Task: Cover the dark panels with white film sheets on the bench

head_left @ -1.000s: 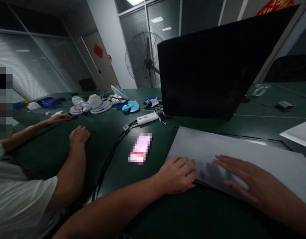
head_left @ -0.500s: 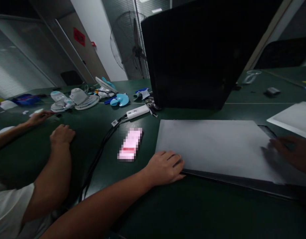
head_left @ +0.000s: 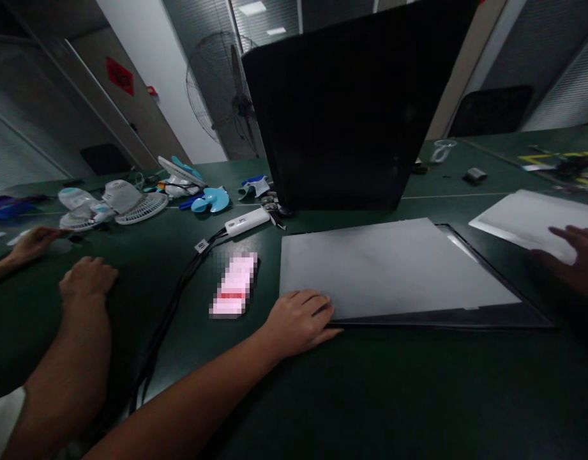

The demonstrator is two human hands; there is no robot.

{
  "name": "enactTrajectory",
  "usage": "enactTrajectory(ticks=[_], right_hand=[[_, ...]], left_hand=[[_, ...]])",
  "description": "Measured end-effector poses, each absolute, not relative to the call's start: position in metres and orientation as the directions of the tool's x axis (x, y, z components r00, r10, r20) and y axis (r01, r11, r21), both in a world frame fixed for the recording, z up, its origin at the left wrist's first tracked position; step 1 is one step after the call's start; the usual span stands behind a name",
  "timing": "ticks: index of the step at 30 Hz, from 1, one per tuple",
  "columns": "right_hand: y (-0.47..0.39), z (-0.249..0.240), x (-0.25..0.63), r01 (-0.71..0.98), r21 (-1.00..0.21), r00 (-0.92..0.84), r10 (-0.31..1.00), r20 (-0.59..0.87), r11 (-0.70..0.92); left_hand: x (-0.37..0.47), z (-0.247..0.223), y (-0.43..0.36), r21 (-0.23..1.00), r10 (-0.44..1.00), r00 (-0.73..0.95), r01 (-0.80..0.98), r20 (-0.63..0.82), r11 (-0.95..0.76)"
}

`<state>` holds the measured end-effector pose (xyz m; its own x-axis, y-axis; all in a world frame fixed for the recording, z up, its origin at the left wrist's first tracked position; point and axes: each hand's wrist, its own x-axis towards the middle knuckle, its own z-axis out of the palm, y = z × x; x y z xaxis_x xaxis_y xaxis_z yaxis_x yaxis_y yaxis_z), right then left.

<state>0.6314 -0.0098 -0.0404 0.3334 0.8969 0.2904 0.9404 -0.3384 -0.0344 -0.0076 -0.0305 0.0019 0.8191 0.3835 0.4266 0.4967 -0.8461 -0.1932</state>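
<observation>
My left hand (head_left: 301, 322) grips the near left corner of a thin dark board (head_left: 437, 319), fingers curled on top and thumb along the front edge. A large white sheet (head_left: 389, 271) lies on that board, slightly askew, leaving a dark strip bare along the front and right. My right hand (head_left: 576, 259) is off the board, fingers apart, over the near edge of a separate white sheet (head_left: 537, 220) on the right. Whether its fingertips touch that sheet I cannot tell.
Behind the board stands a tall black panel (head_left: 341, 121). Left of it are a phone (head_left: 235, 284), a white device with cables (head_left: 247, 222), a blue fan blade (head_left: 211, 200) and white fan parts (head_left: 140, 207). Another person's hand (head_left: 87, 278) rests at the left.
My right hand has left the right side of the board and moved over the separate sheet. The sheet's right end now lies flatter, exposing more board. The view has turned right.
</observation>
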Motion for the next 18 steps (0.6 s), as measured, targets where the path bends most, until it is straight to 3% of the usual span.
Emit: enactTrajectory(ticks=[5, 14, 18], right_hand=[[-0.014, -0.044, 0.638, 0.856, -0.077, 0.516, 0.848, 0.119, -0.511], [-0.027, -0.024, 0.601, 0.857, 0.033, 0.506, 0.851, 0.142, -0.515], [-0.034, -0.007, 0.584, 0.842, 0.053, 0.516, 0.831, 0.207, -0.537]], left_hand=[[-0.01, 0.003, -0.027, -0.164, 0.368, 0.844, 0.457, 0.389, -0.874], [-0.012, 0.008, -0.024, 0.024, 0.45, 0.837, 0.466, 0.312, -0.884], [-0.013, 0.014, -0.026, 0.138, 0.54, 0.822, 0.522, 0.18, -0.841]])
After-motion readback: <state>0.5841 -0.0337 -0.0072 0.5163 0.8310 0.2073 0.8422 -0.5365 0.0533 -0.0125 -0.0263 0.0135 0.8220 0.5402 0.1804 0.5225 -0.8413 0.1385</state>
